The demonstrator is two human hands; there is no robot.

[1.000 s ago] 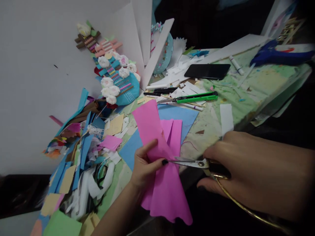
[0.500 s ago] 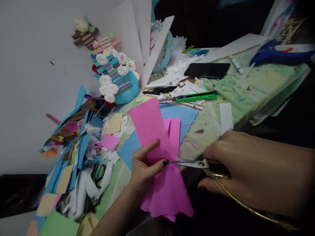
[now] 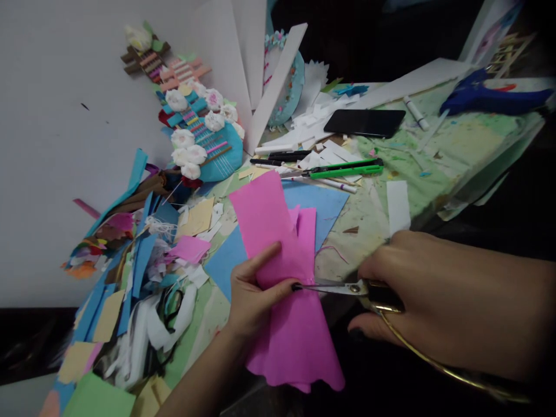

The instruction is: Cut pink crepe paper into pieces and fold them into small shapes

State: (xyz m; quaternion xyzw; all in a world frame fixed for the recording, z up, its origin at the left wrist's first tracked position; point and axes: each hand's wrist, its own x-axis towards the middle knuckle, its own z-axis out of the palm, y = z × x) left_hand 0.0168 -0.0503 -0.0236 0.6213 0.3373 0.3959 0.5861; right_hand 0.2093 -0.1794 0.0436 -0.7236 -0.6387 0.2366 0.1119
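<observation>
Pinched between the thumb and fingers of my left hand (image 3: 256, 289) is a piece of pink crepe paper (image 3: 267, 214), gathered at its middle and flaring into a wavy skirt below. My right hand (image 3: 434, 295) grips a pair of scissors (image 3: 354, 288) with gold-coloured handles. The blades look nearly closed and lie across the gathered waist of the paper, their tips by my left thumb. Some of my left fingers are hidden behind the paper. A loose pink thread (image 3: 332, 250) trails just right of the paper, above the scissors.
Behind the pink paper lies a blue sheet (image 3: 226, 260). Farther back are a green utility knife (image 3: 347, 169), a black phone (image 3: 365, 123) and a blue glue gun (image 3: 495, 98). Paper scraps (image 3: 189, 249) crowd the left side, below a flower-decorated craft piece (image 3: 219, 150). The table edge runs along the right.
Both hands keep nearly the same pose, with the scissors still at the paper's waist. The scissor blades look slightly closer together. The background has shifted slightly left in view.
</observation>
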